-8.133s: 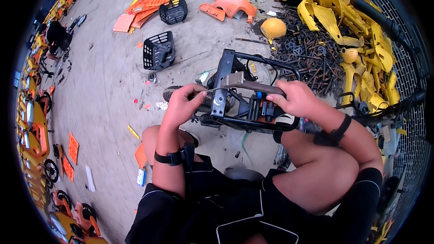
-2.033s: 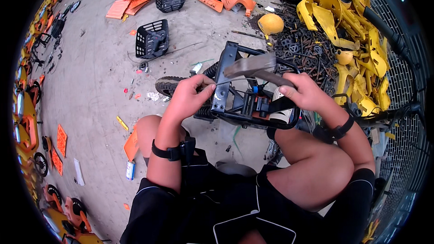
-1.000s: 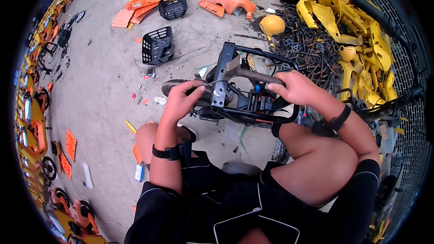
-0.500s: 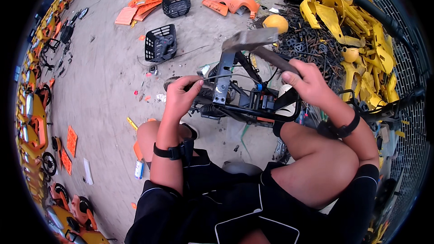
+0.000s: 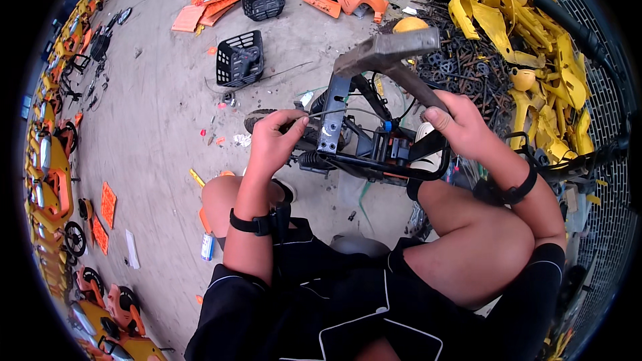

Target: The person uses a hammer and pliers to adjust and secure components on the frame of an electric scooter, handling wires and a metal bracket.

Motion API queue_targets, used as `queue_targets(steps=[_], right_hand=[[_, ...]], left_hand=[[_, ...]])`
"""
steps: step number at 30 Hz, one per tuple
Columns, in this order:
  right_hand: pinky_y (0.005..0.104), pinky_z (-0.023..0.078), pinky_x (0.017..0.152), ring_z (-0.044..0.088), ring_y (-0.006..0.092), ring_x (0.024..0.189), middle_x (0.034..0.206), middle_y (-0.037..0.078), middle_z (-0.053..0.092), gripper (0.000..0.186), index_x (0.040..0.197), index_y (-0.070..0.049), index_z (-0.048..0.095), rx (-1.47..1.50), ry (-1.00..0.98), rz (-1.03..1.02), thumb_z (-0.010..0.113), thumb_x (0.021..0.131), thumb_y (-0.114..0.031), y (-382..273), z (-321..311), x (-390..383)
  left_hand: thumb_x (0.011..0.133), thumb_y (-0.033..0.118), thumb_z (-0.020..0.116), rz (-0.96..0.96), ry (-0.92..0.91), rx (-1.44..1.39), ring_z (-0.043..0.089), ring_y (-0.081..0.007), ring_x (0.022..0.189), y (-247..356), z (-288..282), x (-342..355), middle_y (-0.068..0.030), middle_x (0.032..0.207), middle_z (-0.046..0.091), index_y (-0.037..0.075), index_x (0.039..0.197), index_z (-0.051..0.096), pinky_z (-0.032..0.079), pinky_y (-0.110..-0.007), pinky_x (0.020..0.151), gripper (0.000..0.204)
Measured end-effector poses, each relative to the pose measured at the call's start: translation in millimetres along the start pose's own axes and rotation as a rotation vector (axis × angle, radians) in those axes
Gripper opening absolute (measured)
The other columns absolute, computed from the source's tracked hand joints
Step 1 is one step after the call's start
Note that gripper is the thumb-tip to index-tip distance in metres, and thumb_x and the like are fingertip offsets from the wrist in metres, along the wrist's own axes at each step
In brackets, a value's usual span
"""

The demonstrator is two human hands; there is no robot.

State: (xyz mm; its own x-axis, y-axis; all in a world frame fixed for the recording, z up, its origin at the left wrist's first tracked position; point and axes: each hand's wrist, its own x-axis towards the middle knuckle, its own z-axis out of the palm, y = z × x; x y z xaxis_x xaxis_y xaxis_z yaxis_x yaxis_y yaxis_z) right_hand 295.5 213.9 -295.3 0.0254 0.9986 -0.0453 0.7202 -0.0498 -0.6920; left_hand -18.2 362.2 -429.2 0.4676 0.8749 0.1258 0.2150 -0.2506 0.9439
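Note:
My right hand (image 5: 460,126) is wrapped round the handle of a worn hammer (image 5: 388,51). Its heavy steel head overlaps the top of an upright grey metal bracket (image 5: 332,115); whether they touch I cannot tell. Between the thumb and fingers of my left hand (image 5: 277,139) is a thin dark cable (image 5: 364,113), which runs across the bracket to a blue fitting. The bracket belongs to a stripped black vehicle frame (image 5: 394,168) standing between my legs. Part of a wheel (image 5: 254,122) shows behind my left hand.
Two black baskets (image 5: 239,60) and orange panels (image 5: 221,1) lie on the concrete floor ahead. To the right are a heap of dark metal parts (image 5: 461,63) and piled yellow covers (image 5: 552,60) by a brick wall. Orange-yellow vehicles (image 5: 50,180) line the left side.
The hammer head has risen slightly and swung a little right, with its far end nearer. My left hand still pinches the cable. The whole view has shifted slightly.

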Motion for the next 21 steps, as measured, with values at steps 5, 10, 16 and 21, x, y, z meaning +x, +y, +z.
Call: queue_targets(steps=[5, 10, 16, 21], right_hand=[[0.0449, 0.05, 0.061, 0.064, 0.0366, 0.063, 0.069, 0.019, 0.064, 0.04, 0.09, -0.002, 0.065, -0.181, -0.065, 0.105, 0.064, 0.099, -0.04, 12, 12, -1], [0.0417, 0.048, 0.06, 0.062, 0.0344, 0.062, 0.066, 0.016, 0.061, 0.042, 0.09, 0.0, 0.063, -0.033, 0.013, -0.029, 0.064, 0.099, -0.041, -6, -8, -1], [0.0474, 0.05, 0.064, 0.067, 0.04, 0.069, 0.069, 0.019, 0.065, 0.044, 0.087, -0.002, 0.063, -0.383, -0.108, 0.065, 0.064, 0.097, -0.045, 6, 8, -1], [0.0412, 0.048, 0.059, 0.06, 0.0312, 0.059, 0.066, 0.014, 0.06, 0.042, 0.089, -0.002, 0.064, -0.067, -0.039, -0.068, 0.064, 0.099, -0.043, -15, -5, 2]], left_hand=[[0.092, 0.012, 0.075, -0.069, -0.029, -0.022, 0.063, -0.0122, 0.076, 4, 1, 3, -0.0082, 0.086, 0.072, -0.001, 0.102, 0.075, 0.051, -0.027, 0.071, 0.016], [0.091, 0.011, 0.075, -0.026, -0.013, 0.009, 0.063, -0.0113, 0.075, 1, -1, 1, -0.0073, 0.085, 0.072, -0.001, 0.102, 0.075, 0.051, -0.027, 0.07, 0.016], [0.095, 0.013, 0.074, -0.04, -0.044, -0.04, 0.056, -0.0061, 0.073, 7, 3, 5, 0.0005, 0.08, 0.067, -0.002, 0.102, 0.074, 0.046, -0.024, 0.064, 0.017], [0.094, 0.012, 0.074, -0.034, -0.032, -0.01, 0.059, -0.0073, 0.074, -1, 1, 5, -0.0018, 0.082, 0.069, -0.002, 0.102, 0.074, 0.048, -0.025, 0.066, 0.016]])
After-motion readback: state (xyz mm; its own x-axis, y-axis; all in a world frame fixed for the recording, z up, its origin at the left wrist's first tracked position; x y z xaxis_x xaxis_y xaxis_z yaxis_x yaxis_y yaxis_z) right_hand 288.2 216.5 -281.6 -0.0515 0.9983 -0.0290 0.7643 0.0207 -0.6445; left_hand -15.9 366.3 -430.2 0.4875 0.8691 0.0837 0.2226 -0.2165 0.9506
